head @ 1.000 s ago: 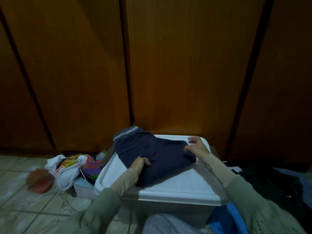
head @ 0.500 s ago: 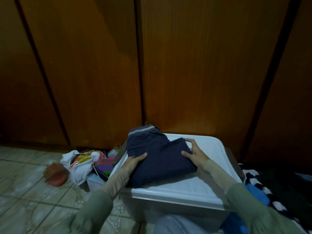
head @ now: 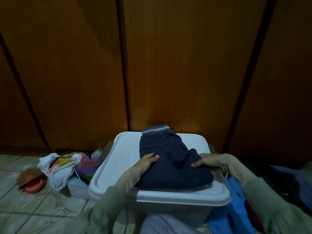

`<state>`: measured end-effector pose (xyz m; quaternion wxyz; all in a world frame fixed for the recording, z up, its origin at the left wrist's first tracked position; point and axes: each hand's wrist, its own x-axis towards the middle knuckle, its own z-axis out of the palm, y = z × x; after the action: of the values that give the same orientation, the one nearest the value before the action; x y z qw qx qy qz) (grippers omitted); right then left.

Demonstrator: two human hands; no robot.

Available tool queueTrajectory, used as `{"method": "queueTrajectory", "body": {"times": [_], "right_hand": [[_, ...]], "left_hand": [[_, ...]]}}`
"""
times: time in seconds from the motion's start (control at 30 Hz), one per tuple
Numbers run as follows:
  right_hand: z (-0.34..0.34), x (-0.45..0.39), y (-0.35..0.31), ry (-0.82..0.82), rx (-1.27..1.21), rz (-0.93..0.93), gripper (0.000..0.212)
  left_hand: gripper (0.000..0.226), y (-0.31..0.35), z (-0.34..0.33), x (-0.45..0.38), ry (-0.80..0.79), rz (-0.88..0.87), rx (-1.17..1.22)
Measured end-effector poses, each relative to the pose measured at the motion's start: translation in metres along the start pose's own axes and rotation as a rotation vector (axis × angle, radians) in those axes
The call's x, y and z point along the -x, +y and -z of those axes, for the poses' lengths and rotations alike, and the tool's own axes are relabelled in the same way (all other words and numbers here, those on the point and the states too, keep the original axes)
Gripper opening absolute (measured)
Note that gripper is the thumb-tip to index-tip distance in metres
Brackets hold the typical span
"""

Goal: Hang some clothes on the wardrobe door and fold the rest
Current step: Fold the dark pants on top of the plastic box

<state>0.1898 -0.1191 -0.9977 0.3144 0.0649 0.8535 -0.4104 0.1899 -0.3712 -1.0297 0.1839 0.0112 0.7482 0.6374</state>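
Observation:
Folded dark navy trousers (head: 170, 159) with a grey striped waistband lie on the white lid of a plastic storage box (head: 121, 157). My left hand (head: 147, 161) rests flat on the trousers' left edge, fingers straight. On the right edge lies my right hand (head: 205, 160), with its fingers on the fabric and slightly bent. Closed brown wardrobe doors (head: 177, 65) rise right behind the box. A heap of blue and dark clothes (head: 236, 208) sits on the floor at the right.
Left of the box, on the tiled floor (head: 20, 210), are a white bag with colourful contents (head: 57, 168), a red round object (head: 33, 183) and a small clear container (head: 76, 186). My grey-clad knee (head: 162, 223) is below the box.
The trousers have turned so the waistband points at the doors and the bundle lies straighter on the lid. Both hands slid toward me along its sides. The view shifted left.

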Motion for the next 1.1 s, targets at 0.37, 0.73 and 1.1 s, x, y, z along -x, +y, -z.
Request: {"method": "queueTrajectory", "body": {"times": [0.37,0.73,1.1], "right_hand": [[-0.011,0.003,-0.012,0.098,-0.311,0.338,0.036],[-0.036,-0.014,-0.027,0.238,-0.466,0.333,0.036],[-0.057,-0.039,-0.018,0.801,0.549,0.062,0.042]], "left_hand": [[0.021,0.01,0.034,-0.005,0.244,-0.119,-0.612],[0.05,0.02,0.018,-0.013,0.337,0.158,-0.478],[0.039,-0.011,0.003,-0.011,0.517,0.017,-1.009]]}}
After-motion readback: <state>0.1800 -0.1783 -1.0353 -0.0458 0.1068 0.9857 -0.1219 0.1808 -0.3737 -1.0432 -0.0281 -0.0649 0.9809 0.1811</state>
